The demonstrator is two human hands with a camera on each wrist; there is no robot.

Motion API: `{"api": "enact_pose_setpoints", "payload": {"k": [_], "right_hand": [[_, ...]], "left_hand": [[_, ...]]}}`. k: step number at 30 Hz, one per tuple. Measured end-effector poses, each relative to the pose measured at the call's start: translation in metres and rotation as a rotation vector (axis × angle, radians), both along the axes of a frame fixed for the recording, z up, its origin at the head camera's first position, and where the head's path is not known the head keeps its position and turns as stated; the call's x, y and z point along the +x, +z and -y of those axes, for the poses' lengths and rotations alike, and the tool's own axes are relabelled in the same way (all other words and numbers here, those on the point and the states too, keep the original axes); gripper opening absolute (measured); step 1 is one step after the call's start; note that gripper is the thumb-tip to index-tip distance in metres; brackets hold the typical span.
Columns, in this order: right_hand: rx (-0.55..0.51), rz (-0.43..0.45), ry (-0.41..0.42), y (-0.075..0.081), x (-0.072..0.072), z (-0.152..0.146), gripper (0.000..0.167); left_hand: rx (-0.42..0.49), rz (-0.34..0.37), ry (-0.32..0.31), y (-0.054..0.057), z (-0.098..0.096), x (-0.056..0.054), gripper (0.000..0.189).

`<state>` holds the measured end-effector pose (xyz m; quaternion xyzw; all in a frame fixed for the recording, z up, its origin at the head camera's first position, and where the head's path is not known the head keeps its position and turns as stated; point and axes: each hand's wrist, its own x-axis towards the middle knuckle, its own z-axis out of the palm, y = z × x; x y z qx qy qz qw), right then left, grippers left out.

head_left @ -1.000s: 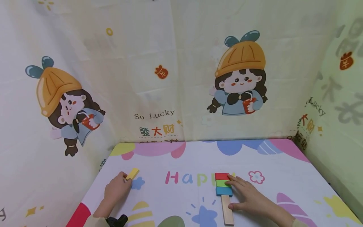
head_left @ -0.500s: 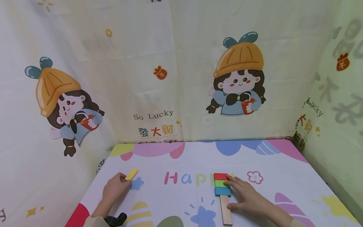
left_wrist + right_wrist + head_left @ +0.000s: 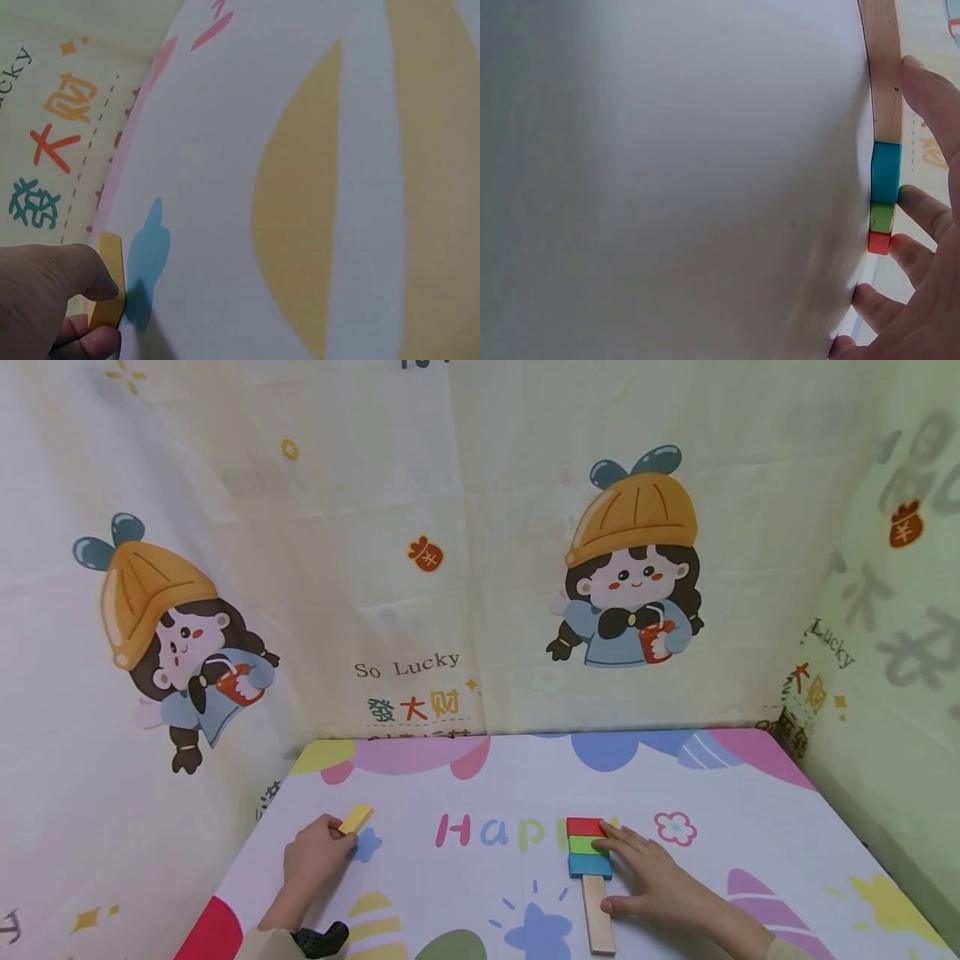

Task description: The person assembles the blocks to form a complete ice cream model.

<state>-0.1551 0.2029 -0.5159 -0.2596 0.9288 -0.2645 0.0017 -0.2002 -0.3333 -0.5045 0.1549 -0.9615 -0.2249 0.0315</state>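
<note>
A yellow wooden block (image 3: 356, 818) is pinched between the thumb and fingers of my left hand (image 3: 318, 856), over the left of the table beside a printed blue star. In the left wrist view the thumb presses the face of that block (image 3: 109, 281). Right of centre lie a red block (image 3: 584, 827), a green block (image 3: 585, 845) and a blue block (image 3: 590, 866) in a row, touching. A plain wooden plank (image 3: 598, 914) runs from the blue block toward me. My right hand (image 3: 667, 885) rests along their right side, its fingers spread, fingertips touching the blocks and thumb at the plank.
A white cloth (image 3: 480, 785) with coloured prints and the lettering "Happy" covers the table. Printed curtains (image 3: 510, 610) stand around the back and both sides, close to the table edges. A black strap piece (image 3: 322, 939) shows at my left wrist.
My left hand has shifted slightly to the right with the yellow block. The right hand and the row of blocks have stayed in place.
</note>
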Motion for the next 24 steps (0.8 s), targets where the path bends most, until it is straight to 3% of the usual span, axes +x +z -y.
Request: {"api": "enact_pose_setpoints", "payload": {"k": [7, 19, 24], "right_hand": [[0.001, -0.017, 0.002, -0.003, 0.001, -0.002, 0.086], [-0.029, 0.082, -0.009, -0.002, -0.002, 0.000, 0.086], [-0.028, 0.086, -0.009, -0.002, -0.002, 0.000, 0.087]], "left_hand": [[-0.007, -0.026, -0.018, -0.002, -0.013, -0.003, 0.040], [-0.049, -0.096, -0.076, 0.001, -0.048, -0.011, 0.029], [-0.053, -0.115, -0.093, 0.000, -0.058, -0.014, 0.025]]}}
